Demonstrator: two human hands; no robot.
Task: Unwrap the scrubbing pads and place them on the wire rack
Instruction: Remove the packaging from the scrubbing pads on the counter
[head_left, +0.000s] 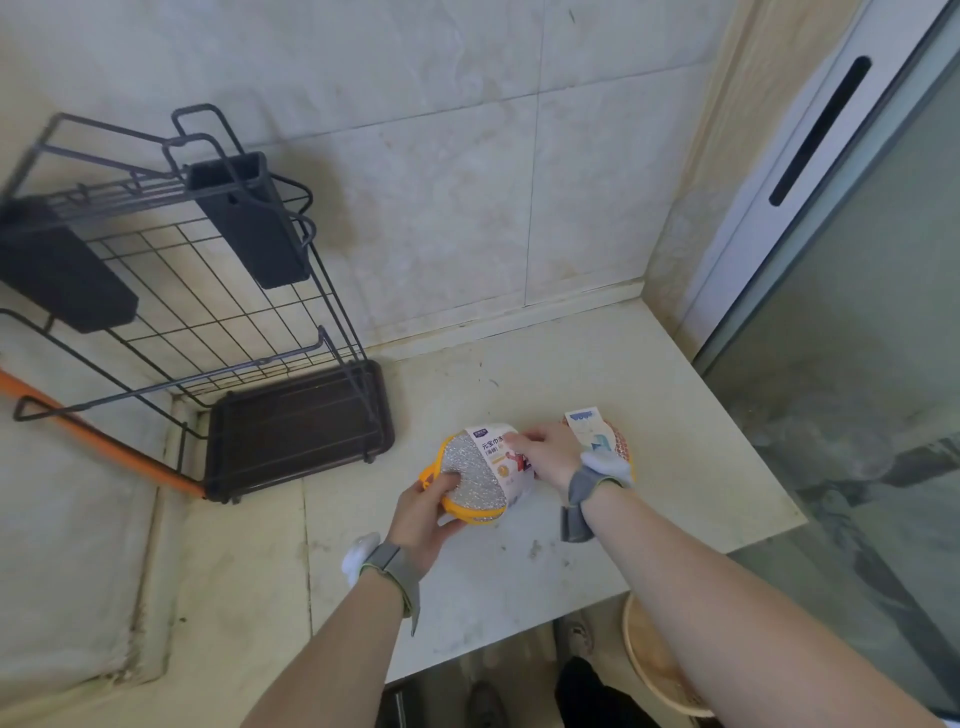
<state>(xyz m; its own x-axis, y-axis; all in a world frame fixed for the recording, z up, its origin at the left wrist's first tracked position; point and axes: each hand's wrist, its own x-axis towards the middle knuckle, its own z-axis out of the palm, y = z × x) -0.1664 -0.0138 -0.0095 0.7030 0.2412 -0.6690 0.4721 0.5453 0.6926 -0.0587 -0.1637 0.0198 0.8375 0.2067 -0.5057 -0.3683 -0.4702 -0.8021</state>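
Note:
A silver-faced scrubbing pad with a yellow edge (475, 475) is held just above the counter, a white printed paper wrapper (501, 454) still around its right part. My left hand (423, 522) grips the pad's lower left edge, thumb on the silver face. My right hand (545, 452) pinches the wrapper at its top right. A second wrapped pad (605, 436), reddish with a white and blue wrapper, lies on the counter behind my right hand, partly hidden by it. The dark wire rack (208, 306) stands at the left against the wall.
The rack has a dark drip tray (301, 426) at its base and two dark holders (249, 218) hung on it. An orange handle (104, 441) lies under the rack. The pale counter (545, 571) ends at a front edge; a glass panel (857, 364) is on the right. A wooden basin (654, 665) sits below.

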